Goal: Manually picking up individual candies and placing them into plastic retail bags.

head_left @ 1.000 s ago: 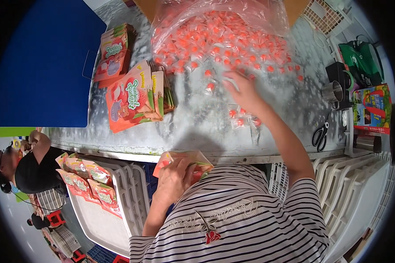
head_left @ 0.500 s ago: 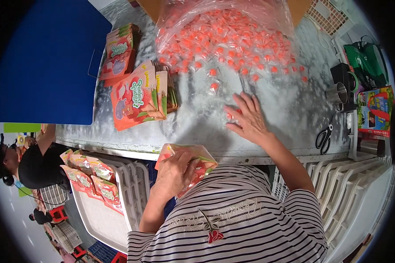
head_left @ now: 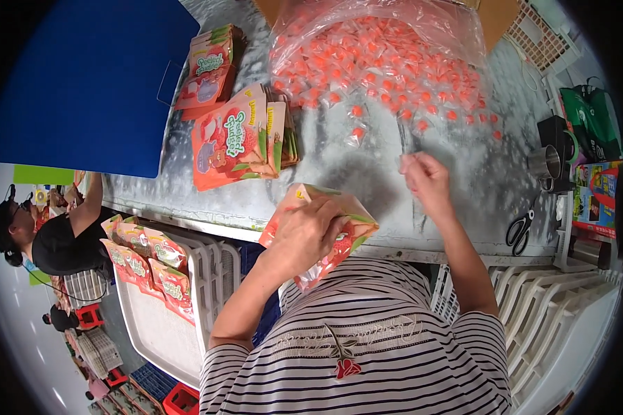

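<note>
My left hand (head_left: 308,235) grips a red printed pouch (head_left: 349,238) over the front edge of the table. Its fingers wrap over the top face of the pouch. To the right, above the tabletop, my right hand (head_left: 426,181) is closed, fingers curled around small wrapped candies that it mostly hides. Beyond it lies a large heap of clear-wrapped red candies (head_left: 374,66), spilling from a clear plastic bag (head_left: 429,21). Two loose candies (head_left: 356,131) sit apart from the heap. A fanned stack of flat pouches (head_left: 232,142) lies to the left of my hands.
Another pouch stack (head_left: 211,69) stands behind, beside a blue panel (head_left: 83,90). Filled pouches (head_left: 145,263) lie on a white tray (head_left: 159,339) at lower left. Black scissors (head_left: 520,232) and a metal cup (head_left: 545,162) are at right. A co-worker (head_left: 66,238) sits far left.
My right hand was spread flat over candies on the table; now it is closed and raised, and that spot is bare. My left hand has brought the pouch up and right, toward it.
</note>
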The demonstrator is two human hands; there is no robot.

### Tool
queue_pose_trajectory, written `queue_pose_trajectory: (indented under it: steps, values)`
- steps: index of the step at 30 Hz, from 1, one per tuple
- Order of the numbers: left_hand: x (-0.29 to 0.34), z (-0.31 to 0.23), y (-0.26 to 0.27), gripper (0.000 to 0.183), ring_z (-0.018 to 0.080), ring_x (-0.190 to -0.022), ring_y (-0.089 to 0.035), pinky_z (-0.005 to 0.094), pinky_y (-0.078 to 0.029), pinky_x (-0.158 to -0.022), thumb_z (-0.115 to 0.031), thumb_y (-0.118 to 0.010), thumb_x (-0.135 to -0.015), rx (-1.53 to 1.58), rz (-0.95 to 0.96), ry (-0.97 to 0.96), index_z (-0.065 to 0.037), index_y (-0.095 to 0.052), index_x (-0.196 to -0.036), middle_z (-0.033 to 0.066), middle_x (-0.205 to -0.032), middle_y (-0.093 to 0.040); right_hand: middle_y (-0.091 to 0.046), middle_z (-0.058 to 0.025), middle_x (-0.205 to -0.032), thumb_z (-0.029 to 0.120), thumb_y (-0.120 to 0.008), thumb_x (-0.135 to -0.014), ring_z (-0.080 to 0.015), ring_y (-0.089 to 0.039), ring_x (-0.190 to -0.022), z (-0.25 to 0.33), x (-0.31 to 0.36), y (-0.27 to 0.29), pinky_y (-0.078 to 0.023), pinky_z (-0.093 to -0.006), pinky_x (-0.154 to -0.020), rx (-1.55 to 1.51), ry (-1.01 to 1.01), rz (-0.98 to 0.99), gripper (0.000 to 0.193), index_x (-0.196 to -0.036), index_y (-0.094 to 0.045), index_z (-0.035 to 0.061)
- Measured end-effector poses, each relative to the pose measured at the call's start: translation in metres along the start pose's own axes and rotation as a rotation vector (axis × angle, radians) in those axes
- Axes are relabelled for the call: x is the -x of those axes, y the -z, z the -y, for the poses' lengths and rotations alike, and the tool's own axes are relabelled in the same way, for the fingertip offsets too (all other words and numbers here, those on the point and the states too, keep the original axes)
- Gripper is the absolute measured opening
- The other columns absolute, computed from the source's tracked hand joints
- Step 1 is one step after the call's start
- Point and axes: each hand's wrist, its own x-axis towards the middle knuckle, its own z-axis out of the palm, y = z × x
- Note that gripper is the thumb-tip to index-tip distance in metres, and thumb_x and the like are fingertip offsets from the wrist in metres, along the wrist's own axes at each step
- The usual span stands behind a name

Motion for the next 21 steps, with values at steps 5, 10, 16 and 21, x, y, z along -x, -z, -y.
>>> queue_pose_trajectory:
  steps: [5,10,16,21]
  values:
    - [-0.005,-0.004,-0.013,0.018,0.0341,-0.077,-0.064,0.0434,-0.051,-0.063,-0.012,-0.061,-0.085,0.007,0.055,-0.006,-0.002,-0.059,-0.100,0.0156,-0.095,-0.065,-0.063,-0.0080,-0.079,0.025,-0.063,-0.092,-0.0047,-0.043,-0.053,0.072,0.018,-0.062,-0.031,-0.0204,-0.043,-0.639,-0.334,0.073,0.023,-0.097,-0.064,0.0030]
    - [-0.005,-0.009,-0.013,0.016,0.0349,-0.077,-0.063,0.0455,-0.050,-0.064,-0.011,-0.060,-0.086,0.069,0.136,-0.033,-0.003,-0.058,-0.100,0.0162,-0.089,-0.062,-0.062,-0.0056,-0.079,0.021,-0.051,-0.098,-0.0069,-0.046,-0.058,0.057,0.023,-0.096,-0.038,-0.0215,-0.053,-0.303,-0.033,0.092,0.021,-0.096,-0.061,0.0031]
    - [0.000,-0.012,-0.009,0.016,0.0355,-0.076,-0.060,0.0435,-0.050,-0.067,-0.008,-0.064,-0.083,0.225,0.063,-0.009,-0.001,-0.060,-0.097,0.0160,-0.087,-0.060,-0.058,-0.0084,-0.081,0.017,-0.046,-0.099,-0.0158,-0.057,-0.074,0.051,0.035,-0.081,-0.047,-0.0295,-0.068,0.266,0.261,0.261,0.018,-0.104,-0.053,0.0012]
    - [0.002,-0.004,-0.008,0.016,0.0329,-0.079,-0.061,0.0399,-0.050,-0.067,-0.005,-0.065,-0.084,0.249,0.077,0.022,-0.003,-0.063,-0.100,0.0142,-0.089,-0.060,-0.053,-0.0191,-0.113,0.011,-0.043,-0.098,-0.0294,-0.061,-0.088,0.047,0.044,-0.078,-0.048,-0.0366,-0.077,0.674,0.660,0.310,0.025,-0.119,-0.046,-0.0008]
